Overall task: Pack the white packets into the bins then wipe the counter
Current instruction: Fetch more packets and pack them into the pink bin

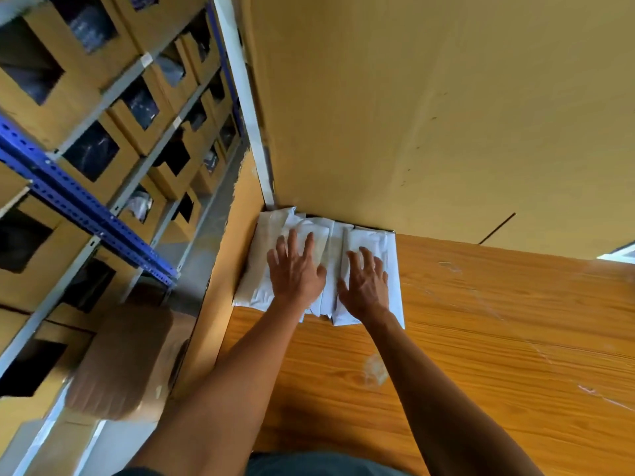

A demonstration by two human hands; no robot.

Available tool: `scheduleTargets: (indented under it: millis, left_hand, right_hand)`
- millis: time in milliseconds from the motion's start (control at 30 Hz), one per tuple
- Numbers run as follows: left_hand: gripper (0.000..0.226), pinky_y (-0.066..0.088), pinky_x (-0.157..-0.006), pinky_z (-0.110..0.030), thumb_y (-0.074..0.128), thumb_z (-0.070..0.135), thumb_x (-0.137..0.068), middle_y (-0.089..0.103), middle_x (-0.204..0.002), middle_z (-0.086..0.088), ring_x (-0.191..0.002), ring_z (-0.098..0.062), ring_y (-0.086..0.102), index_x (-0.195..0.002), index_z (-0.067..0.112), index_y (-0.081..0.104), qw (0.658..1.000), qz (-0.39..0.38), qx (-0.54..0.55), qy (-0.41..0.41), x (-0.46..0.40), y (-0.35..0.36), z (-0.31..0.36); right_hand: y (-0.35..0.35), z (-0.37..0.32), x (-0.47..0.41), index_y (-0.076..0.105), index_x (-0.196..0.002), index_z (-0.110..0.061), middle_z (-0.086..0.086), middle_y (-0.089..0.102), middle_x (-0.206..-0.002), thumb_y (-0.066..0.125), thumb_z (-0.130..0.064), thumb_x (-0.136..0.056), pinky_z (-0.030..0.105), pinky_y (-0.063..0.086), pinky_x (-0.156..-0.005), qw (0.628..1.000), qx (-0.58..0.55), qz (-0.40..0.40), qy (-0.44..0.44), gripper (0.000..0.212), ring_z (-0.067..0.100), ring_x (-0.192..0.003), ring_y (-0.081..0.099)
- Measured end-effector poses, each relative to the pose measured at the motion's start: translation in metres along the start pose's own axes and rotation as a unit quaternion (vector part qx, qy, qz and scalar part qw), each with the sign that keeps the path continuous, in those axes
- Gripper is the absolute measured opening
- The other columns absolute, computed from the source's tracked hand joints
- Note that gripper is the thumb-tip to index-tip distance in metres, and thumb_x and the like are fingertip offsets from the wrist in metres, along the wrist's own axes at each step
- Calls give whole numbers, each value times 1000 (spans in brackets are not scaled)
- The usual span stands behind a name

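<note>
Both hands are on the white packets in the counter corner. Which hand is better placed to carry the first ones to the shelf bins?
Probably the left hand. It lies flat on the left part of the white packets, nearest the counter edge, and the shelf bins stand on that side. The right hand would have to cross over.

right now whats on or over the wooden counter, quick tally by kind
hands: 2, the left hand and right hand, both flat on the packets
pile of white packets: 1, pushed into the counter's back corner; they overlap, so a packet count is unclear
whitish smudges on the wood: at least 2
total: 5
</note>
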State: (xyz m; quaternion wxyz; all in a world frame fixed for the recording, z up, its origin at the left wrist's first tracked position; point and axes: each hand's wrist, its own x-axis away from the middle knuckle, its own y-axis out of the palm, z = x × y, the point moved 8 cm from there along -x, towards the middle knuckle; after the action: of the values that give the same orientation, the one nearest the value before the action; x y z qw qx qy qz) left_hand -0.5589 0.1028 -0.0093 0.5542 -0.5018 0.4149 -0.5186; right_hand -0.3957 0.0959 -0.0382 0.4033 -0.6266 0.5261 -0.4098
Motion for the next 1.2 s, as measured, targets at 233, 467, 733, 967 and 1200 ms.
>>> scheduleTargets:
  millis: [233, 467, 733, 967, 1200]
  left_hand:
    - [75, 29, -116, -58, 44, 70, -97, 18, -175, -11, -153, -43, 26, -164, 40, 29, 999, 32, -11, -2, -35, 20, -11]
    - [74, 34, -110, -55, 45, 63, -96, 29, -170, -13, -147, -43, 34, -163, 32, 34, 998, 56, -21, 23, -37, 23, -8]
    - [68, 41, -102, -51, 56, 48, -96, 37, -167, -10, -144, -40, 39, -160, 29, 42, 997, 71, 0, 41, -35, 12, -6]
    - [68, 44, -105, -52, 55, 46, -100, 28, -173, -4, -155, -36, 30, -163, 30, 36, 995, 71, 25, 59, -22, -7, 7]
    - [67, 45, -107, -52, 53, 45, -101, 23, -175, 2, -161, -28, 20, -164, 33, 33, 992, 74, 41, 97, 14, -24, 33]
  right_hand:
    - [18, 23, -35, 25, -162, -30, 18, 5, -174, 51, -68, -97, 72, 19, -119, 997, 41, -12, 59, 80, 58, -154, 10]
    - [24, 24, -35, 32, -161, -28, 21, 16, -171, 45, -51, -90, 71, 28, -115, 997, 41, 17, 62, 76, 58, -148, 26]
    - [1, 18, -31, 40, -153, -22, 18, 24, -167, 57, -37, -88, 57, 45, -98, 996, 52, 40, 62, 68, 49, -131, 45]
    - [-20, 8, -19, 36, -157, -24, 12, 25, -170, 55, -28, -90, 59, 44, -106, 998, 35, 32, 29, 70, 47, -155, 22]
    - [-41, 7, 12, 38, -160, -24, 10, 26, -172, 54, -30, -90, 55, 44, -104, 998, 39, 53, 5, 72, 37, -161, 15]
